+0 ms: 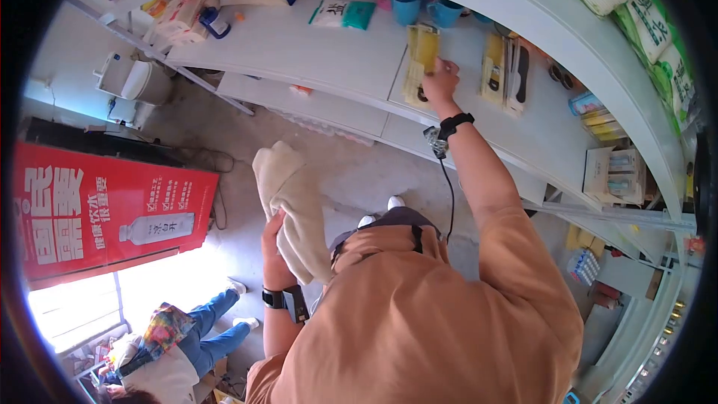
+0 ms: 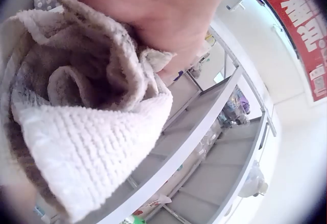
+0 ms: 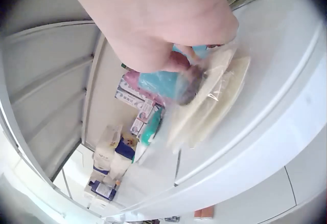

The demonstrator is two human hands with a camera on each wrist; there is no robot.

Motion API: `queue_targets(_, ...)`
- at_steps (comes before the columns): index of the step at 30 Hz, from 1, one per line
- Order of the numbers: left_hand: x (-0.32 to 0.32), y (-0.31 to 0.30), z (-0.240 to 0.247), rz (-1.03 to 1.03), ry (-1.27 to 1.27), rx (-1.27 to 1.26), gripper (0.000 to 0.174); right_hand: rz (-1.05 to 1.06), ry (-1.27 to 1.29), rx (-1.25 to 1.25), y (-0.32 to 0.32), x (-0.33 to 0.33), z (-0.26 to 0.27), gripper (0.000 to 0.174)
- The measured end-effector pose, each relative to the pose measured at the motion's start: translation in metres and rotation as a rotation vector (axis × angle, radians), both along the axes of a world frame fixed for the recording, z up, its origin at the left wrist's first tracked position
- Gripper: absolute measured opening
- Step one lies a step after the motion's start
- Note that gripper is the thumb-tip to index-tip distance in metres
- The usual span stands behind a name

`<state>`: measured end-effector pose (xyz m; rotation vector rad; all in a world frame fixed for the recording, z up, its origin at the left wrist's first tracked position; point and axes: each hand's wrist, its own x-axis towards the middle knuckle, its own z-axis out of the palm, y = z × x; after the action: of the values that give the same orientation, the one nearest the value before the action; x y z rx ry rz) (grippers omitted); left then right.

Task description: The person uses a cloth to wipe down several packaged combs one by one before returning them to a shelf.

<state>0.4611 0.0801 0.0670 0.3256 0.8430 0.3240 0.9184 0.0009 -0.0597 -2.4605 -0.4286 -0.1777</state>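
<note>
A cream, ribbed towel (image 1: 288, 187) hangs bunched from my left hand (image 1: 275, 254), which grips it at its lower edge. Its thick, rolled folds fill the left side of the left wrist view. Over the white shelf, my right hand (image 1: 441, 84) pinches a yellowish, clear-wrapped flat pack (image 1: 422, 56) near the shelf's front edge. In the right wrist view the fingertips are at the crinkled wrapping, and the pale flat pieces (image 3: 209, 101) show inside it. Similar packs (image 1: 495, 67) lie to the right, beside one with a dark, long shape (image 1: 518, 75).
Blue cups (image 1: 406, 6) and a white-and-green bag (image 1: 342, 13) stand behind on the shelf (image 1: 299, 52). An open box (image 1: 615, 176) sits on the right. Green packs (image 1: 651, 22) fill the upper shelf. A red cooler (image 1: 112, 209) and another person (image 1: 183, 337) are at left.
</note>
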Motion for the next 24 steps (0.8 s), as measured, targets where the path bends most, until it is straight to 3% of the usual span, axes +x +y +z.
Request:
queue_targets(2,0.007,0.001,-0.003,-0.022,-0.004,-0.022,0.039,-0.081,-0.003,-0.058,-0.007,0.001,-0.002,0.050)
queue_targets(5,0.021,-0.002,0.003,-0.040,0.058,0.048,0.041,0.031,0.007,0.024,-0.025,0.009,0.007,0.049)
queue_targets(7,0.029,-0.002,-0.005,-0.084,0.052,0.004,0.042,0.061,-0.302,0.072,-0.051,0.024,0.016,0.053)
queue_targets(8,0.034,-0.004,-0.004,-0.090,0.050,0.003,0.042,0.055,-0.303,0.069,-0.065,0.032,0.020,0.053)
queue_targets(10,0.046,-0.009,0.001,-0.111,0.059,0.017,0.044,-0.159,-0.348,-0.197,-0.092,0.049,0.029,0.058)
queue_targets(11,0.053,-0.011,0.000,-0.119,0.054,0.019,0.044,-0.167,-0.351,-0.196,-0.102,0.054,0.030,0.058)
queue_targets(13,0.064,-0.015,-0.008,-0.147,0.087,0.140,0.038,-0.269,-0.086,-0.304,-0.120,0.060,0.030,0.056)
queue_targets(19,0.082,-0.022,-0.001,-0.200,0.003,0.140,0.039,-0.161,-0.083,-0.222,-0.136,0.079,0.011,0.058)
queue_targets(24,0.078,-0.019,-0.010,-0.202,-0.011,0.063,0.047,-0.133,0.024,-0.131,-0.140,0.081,0.032,0.058)
